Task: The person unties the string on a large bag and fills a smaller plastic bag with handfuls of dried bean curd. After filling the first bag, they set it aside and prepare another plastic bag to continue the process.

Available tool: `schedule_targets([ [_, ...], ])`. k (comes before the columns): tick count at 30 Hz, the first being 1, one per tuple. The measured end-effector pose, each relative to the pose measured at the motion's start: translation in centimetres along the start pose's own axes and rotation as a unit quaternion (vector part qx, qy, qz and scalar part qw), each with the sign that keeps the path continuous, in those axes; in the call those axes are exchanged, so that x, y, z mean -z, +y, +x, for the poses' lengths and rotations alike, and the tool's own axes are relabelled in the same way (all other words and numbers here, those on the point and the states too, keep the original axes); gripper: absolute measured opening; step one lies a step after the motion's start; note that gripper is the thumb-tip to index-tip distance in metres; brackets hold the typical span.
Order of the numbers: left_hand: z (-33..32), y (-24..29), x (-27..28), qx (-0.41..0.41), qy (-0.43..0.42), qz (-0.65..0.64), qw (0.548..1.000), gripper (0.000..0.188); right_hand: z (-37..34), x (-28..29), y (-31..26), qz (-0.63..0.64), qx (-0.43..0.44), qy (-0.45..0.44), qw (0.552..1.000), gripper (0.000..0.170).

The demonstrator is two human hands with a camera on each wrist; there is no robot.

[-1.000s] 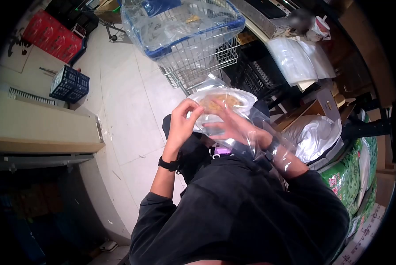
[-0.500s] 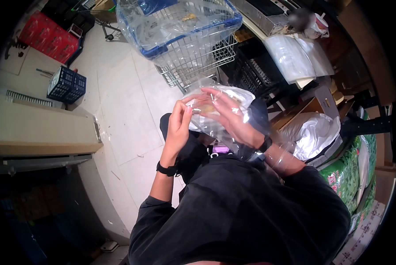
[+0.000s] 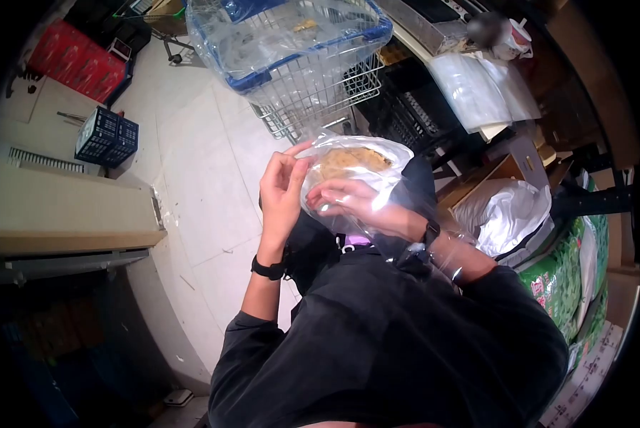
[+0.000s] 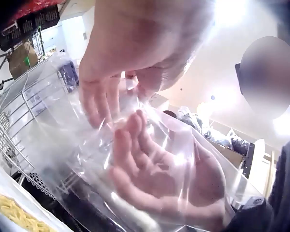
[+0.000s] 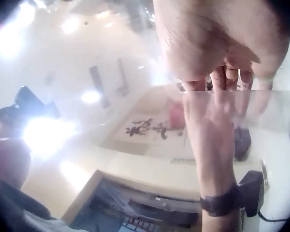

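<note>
A long clear plastic bag (image 3: 388, 191) is drawn over my right hand (image 3: 352, 203) and reaches up the forearm past the watch. Inside it the right fingers lie relaxed, loosely bent, palm showing in the left wrist view. My left hand (image 3: 283, 187) pinches the clear plastic at the fingertip end, with its thumb and fingers close to the right fingertips (image 4: 138, 118). Below the hands, by my lap, a white bag (image 3: 400, 152) stands with its mouth open. Yellow noodle-like strands (image 4: 19, 212) fill it.
Ahead stands a wire shopping cart (image 3: 313, 93) with a blue rim, lined with clear plastic. To the right are stacked clear bags (image 3: 470, 93), a black crate (image 3: 413, 107), a cardboard box (image 3: 516, 167) and green printed sacks (image 3: 555, 285). Blue crates (image 3: 106, 135) stand at the left.
My right hand has dropped back toward my body inside the plastic, uncovering the yellow food. The left hand has shifted slightly left, holding the bag's end.
</note>
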State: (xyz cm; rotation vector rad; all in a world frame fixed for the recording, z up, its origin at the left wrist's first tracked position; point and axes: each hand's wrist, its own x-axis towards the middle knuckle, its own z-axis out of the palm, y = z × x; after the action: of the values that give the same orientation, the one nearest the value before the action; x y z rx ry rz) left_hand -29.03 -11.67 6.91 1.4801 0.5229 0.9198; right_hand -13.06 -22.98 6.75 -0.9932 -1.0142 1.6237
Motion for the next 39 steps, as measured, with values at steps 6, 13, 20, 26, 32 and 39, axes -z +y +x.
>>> schedule_targets([
  [6, -0.5, 1.3, -0.1, 0.043, -0.007, -0.009, 0.999, 0.023, -0.1, -1.1, -0.7, 0.081, -0.117, -0.065, 0.988, 0.058],
  [13, -0.4, 0.5, 0.3, -0.063, 0.044, 0.055, 0.996, 0.021, -0.4, -1.0, -0.8, -0.016, 0.020, 0.015, 1.000, 0.050],
  [20, -1.1, 1.2, -0.1, -0.078, 0.020, 0.054, 0.995, 0.021, -1.2, -1.6, -0.5, 0.140, -0.031, 0.010, 0.990, 0.060],
  [26, -1.2, -0.7, 0.3, -0.073, 0.077, 0.085, 0.991, 0.022, -0.7, -1.0, 0.9, 0.028, 0.047, 0.004, 0.999, 0.052],
  [32, -1.5, 0.2, 0.0, -0.103, 0.096, 0.086, 0.986, 0.021, -0.8, -2.1, -0.5, 0.106, 0.102, 0.029, 0.989, 0.065],
  [39, -1.9, 0.2, 0.0, -0.029, 0.089, 0.034, 0.995, 0.021, -0.9, -2.1, -1.0, 0.125, 0.034, 0.028, 0.991, 0.071],
])
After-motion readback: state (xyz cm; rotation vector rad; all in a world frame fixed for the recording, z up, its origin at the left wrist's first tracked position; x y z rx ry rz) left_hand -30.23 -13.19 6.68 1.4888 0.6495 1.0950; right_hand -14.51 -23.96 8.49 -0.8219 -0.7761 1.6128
